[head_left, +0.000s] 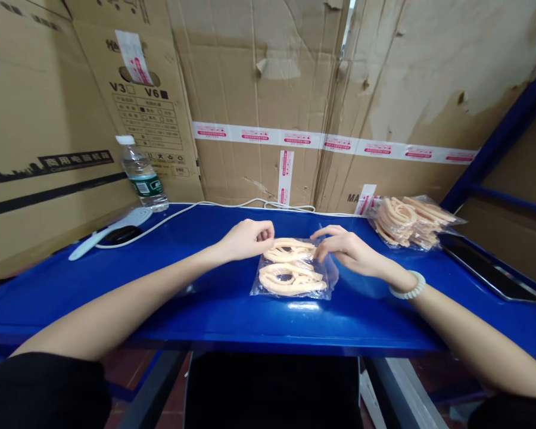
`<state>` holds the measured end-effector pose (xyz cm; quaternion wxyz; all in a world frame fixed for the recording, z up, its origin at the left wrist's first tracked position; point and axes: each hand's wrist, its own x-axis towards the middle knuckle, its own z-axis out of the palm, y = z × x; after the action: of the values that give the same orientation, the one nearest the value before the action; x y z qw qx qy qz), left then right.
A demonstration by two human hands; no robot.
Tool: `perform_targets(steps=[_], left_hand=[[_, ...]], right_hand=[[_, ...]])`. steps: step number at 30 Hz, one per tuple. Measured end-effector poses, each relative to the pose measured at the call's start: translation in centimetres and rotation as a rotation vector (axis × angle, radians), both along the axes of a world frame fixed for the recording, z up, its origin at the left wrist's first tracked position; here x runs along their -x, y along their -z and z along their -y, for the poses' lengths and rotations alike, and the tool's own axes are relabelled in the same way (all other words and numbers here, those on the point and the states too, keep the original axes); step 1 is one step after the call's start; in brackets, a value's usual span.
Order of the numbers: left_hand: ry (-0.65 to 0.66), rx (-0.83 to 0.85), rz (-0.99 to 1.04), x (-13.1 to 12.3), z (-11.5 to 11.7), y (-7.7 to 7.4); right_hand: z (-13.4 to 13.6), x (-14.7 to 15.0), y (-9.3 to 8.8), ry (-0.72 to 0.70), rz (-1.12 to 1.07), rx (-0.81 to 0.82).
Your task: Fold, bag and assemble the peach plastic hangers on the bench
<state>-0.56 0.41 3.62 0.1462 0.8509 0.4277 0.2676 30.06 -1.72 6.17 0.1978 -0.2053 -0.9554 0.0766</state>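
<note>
Head view: bag (255, 288) at 4 o'clock of left hand (251, 239), 8 o'clock of right hand (343, 249); two coils (295, 289) inside; left hand curled, cannot tell if gripping; right fingers parted; second bag (451, 220), strips (397, 218) inside, at first's 2 o'clock

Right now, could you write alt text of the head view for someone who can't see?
A person's left hand and right hand are at the far side of bagged pale strips on a blue table. Another bagged pile lies to the right; a water bottle is at the left.
</note>
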Motion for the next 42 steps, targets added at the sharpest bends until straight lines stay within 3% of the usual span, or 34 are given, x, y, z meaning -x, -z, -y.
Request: perform_targets(steps=[3,5,7,11,15,18,24,32,37,42], left_hand=[[-0.123,0.314,-0.232,0.8,-1.2,-0.6],[-0.073,0.498,-0.260,1.0,-1.6,-0.5],[-0.011,0.538,-0.205,1.0,-1.8,-0.1],[-0.025,0.599,-0.028,0.4,-1.6,0.6],[-0.149,0.798,0.334,-0.5,-0.8,0.3],[-0.190,0.841,0.591,-1.5,-0.1,-0.1],[-0.214,0.630,0.717,-3.3,0.0,-1.0],[-0.226,0.301,0.547,-6.7,-2.4,-4.7],[-0.108,0.239,0.390,-7.8,-3.3,-6.7],[-0.073,0.096,0.352,-8.0,-3.9,-9.2]], right_hand=[[0.0,-1.0,-0.9,0.071,0.011,0.101],[-0.1,-1.6,-1.2,0.107,0.090,0.221],[-0.2,-2.0,-1.2,0.134,0.192,0.335],[0.0,-1.4,-0.8,0.190,0.318,0.376],[-0.2,-1.1,-0.4,0.190,0.356,0.332],[-0.8,-1.6,-0.3,0.214,0.358,0.256],[-1.8,-2.5,0.2,0.245,0.353,0.176],[-2.9,-3.5,0.6,0.379,0.391,0.123],[-2.8,-3.7,0.3,0.473,0.403,0.107],[-2.9,-3.9,0.5,0.566,0.427,0.107]])
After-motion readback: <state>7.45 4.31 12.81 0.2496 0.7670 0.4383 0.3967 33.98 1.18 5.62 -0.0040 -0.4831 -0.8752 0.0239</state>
